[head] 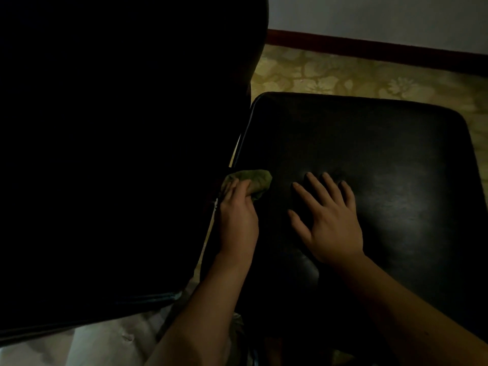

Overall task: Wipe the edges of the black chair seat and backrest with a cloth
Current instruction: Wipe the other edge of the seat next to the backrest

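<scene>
At the gap btw seat and backrest, the person's left hand is gripping a crumpled green cloth. The fingers are curling over the wad and pressing it down on the edge of the black seat that is running alongside the backrest. Part of the cloth is sticking out past the fingertips onto the seat top, and the rest is bunching under the palm. Whether it's also touching the backrest, I can't tell, too dark there.

The right hand is lying flat on the seat, just beside the left one and apart from the cloth. Its fingers are spreading wide, the thumb is pointing toward the left hand, and it's holding nothing. Both forearms are reaching in from the near side, bare.

The seat is showing a dull sheen on the side away from the backrest, w/ rounded corners at the far end. The backrest is filling the whole left side as one big black slab, hardly any detail showing, and a thin lighter piping line is running along its near edge.

Beyond the chair, a yellowish floor w/ a flower pattern is showing, then a dark red-brown skirting board and a pale wall. Some pale fabric is lying low under the backrest's near edge; what it is, can't tell.
</scene>
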A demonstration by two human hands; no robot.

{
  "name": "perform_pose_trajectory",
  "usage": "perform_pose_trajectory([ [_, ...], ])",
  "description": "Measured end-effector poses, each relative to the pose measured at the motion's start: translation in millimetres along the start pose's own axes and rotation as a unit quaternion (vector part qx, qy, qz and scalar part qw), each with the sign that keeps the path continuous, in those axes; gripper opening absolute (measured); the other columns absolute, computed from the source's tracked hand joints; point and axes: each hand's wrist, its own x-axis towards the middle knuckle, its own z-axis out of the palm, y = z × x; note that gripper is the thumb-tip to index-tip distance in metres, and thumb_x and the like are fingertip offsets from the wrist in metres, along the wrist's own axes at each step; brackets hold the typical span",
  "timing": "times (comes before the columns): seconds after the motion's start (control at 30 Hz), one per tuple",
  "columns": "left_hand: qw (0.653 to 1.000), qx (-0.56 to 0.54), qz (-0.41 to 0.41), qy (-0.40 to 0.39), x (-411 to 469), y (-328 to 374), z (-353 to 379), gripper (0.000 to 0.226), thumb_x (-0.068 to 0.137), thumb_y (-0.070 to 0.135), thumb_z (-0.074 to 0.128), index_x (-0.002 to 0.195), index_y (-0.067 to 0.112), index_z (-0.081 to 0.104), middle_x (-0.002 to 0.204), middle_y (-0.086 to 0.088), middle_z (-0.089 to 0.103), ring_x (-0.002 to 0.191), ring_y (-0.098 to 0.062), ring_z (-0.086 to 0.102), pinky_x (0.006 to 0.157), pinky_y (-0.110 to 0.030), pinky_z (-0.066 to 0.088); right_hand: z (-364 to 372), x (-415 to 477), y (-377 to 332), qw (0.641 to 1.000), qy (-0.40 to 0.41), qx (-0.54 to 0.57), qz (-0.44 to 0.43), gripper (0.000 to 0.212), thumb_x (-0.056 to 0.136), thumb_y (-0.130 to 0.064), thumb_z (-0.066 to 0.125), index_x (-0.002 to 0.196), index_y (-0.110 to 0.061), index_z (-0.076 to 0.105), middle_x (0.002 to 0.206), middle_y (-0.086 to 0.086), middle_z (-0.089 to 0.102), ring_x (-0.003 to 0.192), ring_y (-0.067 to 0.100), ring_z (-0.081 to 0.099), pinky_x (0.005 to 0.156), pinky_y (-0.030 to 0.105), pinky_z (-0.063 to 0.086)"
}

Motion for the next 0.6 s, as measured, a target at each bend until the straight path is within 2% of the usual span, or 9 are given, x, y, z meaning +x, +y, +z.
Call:
perform_pose_trajectory([
  [0.17,0.999,-0.005,0.037,-0.015,29.5,5.2,13.7,0.027,0.097,0.002,0.051,0.116,0.011,0.067,0.125,-0.006,0.065,0.118,-0.023,0.060,0.102,-0.038,0.049,0.7,-0.4,-0.6,1.000,-0.001,-0.002,0.002,0.063,0.095,-0.064,0.026,0.146,-0.032,0.044,0.157,0.003,0.035,0.148,0.027,0.023,0.119,0.055,0.016],
  [0.4,1.000,-0.002,0.006,-0.004,24.7,9.3,11.1,0.029,0.100,0.008,0.052,0.126,0.016,0.063,0.132,-0.005,0.060,0.122,-0.020,0.057,0.098,-0.019,0.037,-0.5,-0.4,-0.1,1.000,-0.003,0.007,0.002,0.062,0.095,-0.064,0.028,0.146,-0.032,0.044,0.157,0.003,0.035,0.149,0.026,0.022,0.120,0.054,0.014],
  [0.53,1.000,-0.006,-0.013,-0.025,19.1,-0.3,9.4,0.035,0.101,0.025,0.054,0.135,0.019,0.058,0.142,-0.005,0.055,0.131,-0.020,0.051,0.107,-0.031,0.043,-0.3,-0.3,-0.3,1.000,-0.003,0.007,0.002,0.062,0.095,-0.064,0.029,0.146,-0.032,0.043,0.157,0.003,0.035,0.149,0.026,0.022,0.120,0.053,0.014],
  [0.6,1.000,-0.004,-0.001,-0.021,23.8,0.9,11.5,0.033,0.099,0.029,0.057,0.130,0.018,0.062,0.137,-0.004,0.059,0.127,-0.019,0.054,0.103,-0.031,0.046,-0.1,-0.1,-0.3,1.000,-0.006,0.005,0.001,0.062,0.095,-0.064,0.027,0.146,-0.033,0.042,0.157,0.003,0.034,0.149,0.026,0.021,0.120,0.054,0.014],
])
